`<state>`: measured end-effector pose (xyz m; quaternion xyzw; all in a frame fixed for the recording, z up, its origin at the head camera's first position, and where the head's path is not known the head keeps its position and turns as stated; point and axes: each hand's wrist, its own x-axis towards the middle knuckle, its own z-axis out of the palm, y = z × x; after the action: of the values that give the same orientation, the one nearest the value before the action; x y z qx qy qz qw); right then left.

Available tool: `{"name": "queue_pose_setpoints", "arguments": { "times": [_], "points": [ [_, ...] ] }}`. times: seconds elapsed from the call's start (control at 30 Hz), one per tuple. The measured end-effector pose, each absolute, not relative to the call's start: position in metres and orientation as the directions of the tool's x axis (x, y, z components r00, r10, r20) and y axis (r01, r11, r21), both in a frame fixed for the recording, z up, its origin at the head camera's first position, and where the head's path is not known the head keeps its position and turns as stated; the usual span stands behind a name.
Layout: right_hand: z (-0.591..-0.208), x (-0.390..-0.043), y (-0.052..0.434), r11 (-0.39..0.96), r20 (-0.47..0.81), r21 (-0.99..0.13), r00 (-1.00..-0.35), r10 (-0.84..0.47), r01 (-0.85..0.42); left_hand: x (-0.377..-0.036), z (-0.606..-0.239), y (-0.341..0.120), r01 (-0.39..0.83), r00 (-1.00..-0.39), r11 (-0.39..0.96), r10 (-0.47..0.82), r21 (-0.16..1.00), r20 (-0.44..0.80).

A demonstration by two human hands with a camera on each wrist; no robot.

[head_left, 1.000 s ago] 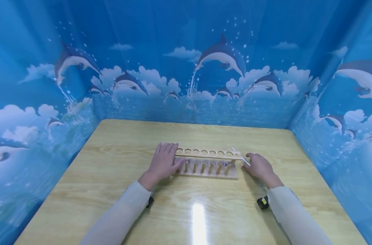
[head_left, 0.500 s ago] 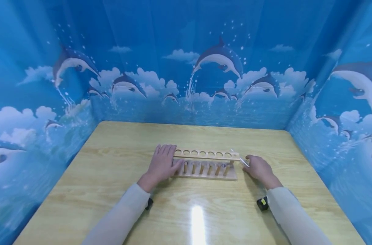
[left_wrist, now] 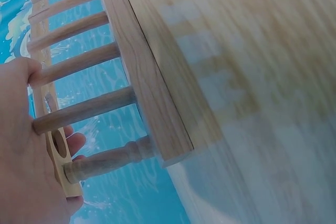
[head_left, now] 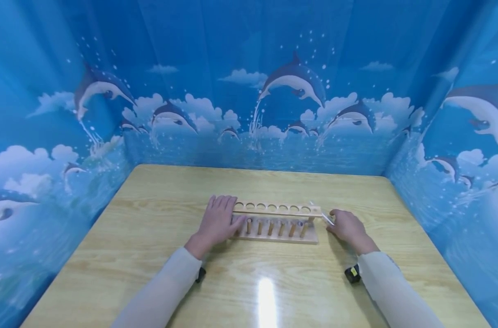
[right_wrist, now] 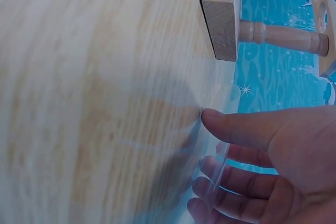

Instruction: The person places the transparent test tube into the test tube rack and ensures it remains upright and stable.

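Where the light wooden table (head_left: 150,255) fills the lower part of the head view, blue dolphin-print panels (head_left: 249,91) wall it in on three sides; glare streak on the tabletop near the person. Wooden test tube rack (head_left: 275,222) stands mid-table, row of round holes in its top bar, pegs on its base. Left hand (head_left: 217,222) lies flat against the rack's left end, fingers straight, resting over the end of the top bar. Right hand (head_left: 346,226) sits just beside the rack's right end, fingers curled round a clear glass test tube (head_left: 323,215) that slants toward the rack's top corner. Pale sleeves on both arms, small black device at each wrist.

Left wrist view shows what the head view doesn't: pegs (left_wrist: 84,109) close up, turned end post, fingertips (left_wrist: 73,142) behind the holed bar, palm against peg tips. Right wrist view shows the rack's base end (right_wrist: 220,14) apart from the hand, thumb (right_wrist: 247,128) extended, tube (right_wrist: 218,171) faint and transparent across the curled fingers (right_wrist: 231,177). Tabletop blurred in both wrist views.
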<state>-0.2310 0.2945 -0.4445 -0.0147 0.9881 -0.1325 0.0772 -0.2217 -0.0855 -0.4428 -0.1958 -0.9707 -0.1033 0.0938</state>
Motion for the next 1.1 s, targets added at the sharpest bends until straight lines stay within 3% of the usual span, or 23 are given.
{"name": "queue_pose_setpoints", "arguments": {
  "times": [0.43,1.1],
  "points": [
    [-0.4462,-0.2318,0.2970,0.961,-0.154,-0.275,-0.987,-0.052,-0.008,-0.2196,-0.4440,-0.0833,0.407,-0.902,0.892,0.359,0.196,0.240],
    [-0.4485,-0.2284,0.2931,0.934,-0.008,-0.355,-0.999,-0.050,-0.044,-0.2188,-0.4406,-0.0850,0.412,-0.902,0.882,0.360,0.228,0.238]
  ]
}}
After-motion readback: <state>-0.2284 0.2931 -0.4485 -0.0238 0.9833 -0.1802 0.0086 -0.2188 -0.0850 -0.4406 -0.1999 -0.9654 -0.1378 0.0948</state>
